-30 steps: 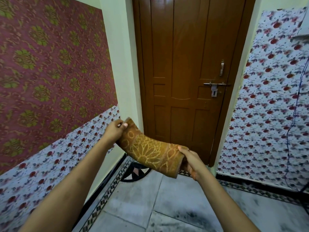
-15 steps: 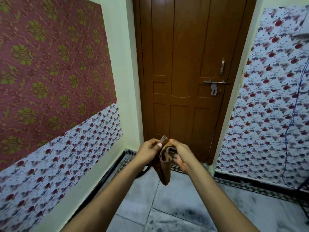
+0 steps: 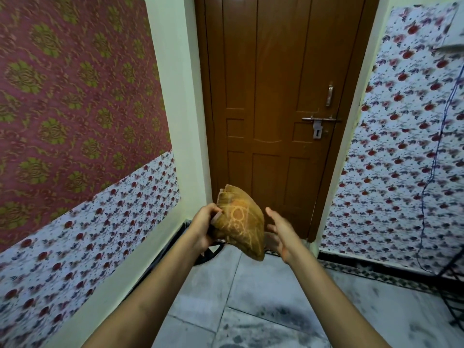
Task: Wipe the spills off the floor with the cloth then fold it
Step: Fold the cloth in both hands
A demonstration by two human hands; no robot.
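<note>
The cloth (image 3: 242, 223) is brownish orange with a pale floral pattern, folded into a compact bundle and held in the air in front of the door. My left hand (image 3: 204, 226) grips its left edge, thumb on the front. My right hand (image 3: 277, 231) is just to the right of the cloth with fingers spread, palm toward it; I cannot tell whether it touches the bundle. The grey tiled floor (image 3: 263, 297) below shows dark smudges.
A shut brown wooden door (image 3: 276, 109) with a metal latch (image 3: 319, 121) stands straight ahead. Patterned walls close in at left (image 3: 75, 121) and right (image 3: 401, 146). A blue cord (image 3: 437, 151) hangs down the right wall. A dark mat (image 3: 211, 252) lies by the door.
The cloth was stretched between both hands, then the hands came together and folded it. Now my left hand holds the bundle and my right hand has opened beside it.
</note>
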